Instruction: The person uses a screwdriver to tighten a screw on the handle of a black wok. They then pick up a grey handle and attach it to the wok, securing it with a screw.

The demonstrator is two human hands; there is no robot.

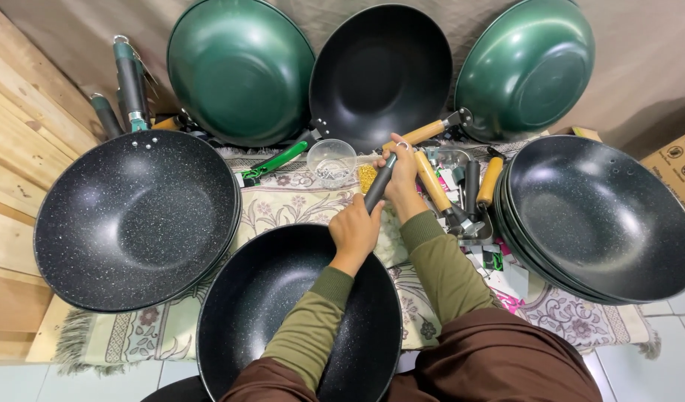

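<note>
A black speckled wok (268,313) lies in front of me on a patterned cloth. My left hand (355,231) rests at its far rim, closed around the base of a dark handle (378,186) that rises from the rim. My right hand (402,173) grips the upper end of that same handle. Both forearms wear olive green sleeves. A small clear plastic cup (332,158) with small metal parts stands just left of my hands.
A stack of speckled woks (134,216) sits at left, another black stack (603,216) at right. Two green woks (242,67) (527,63) and a black one (381,71) lean at the back. Loose wooden and dark handles (461,190) lie right of my hands.
</note>
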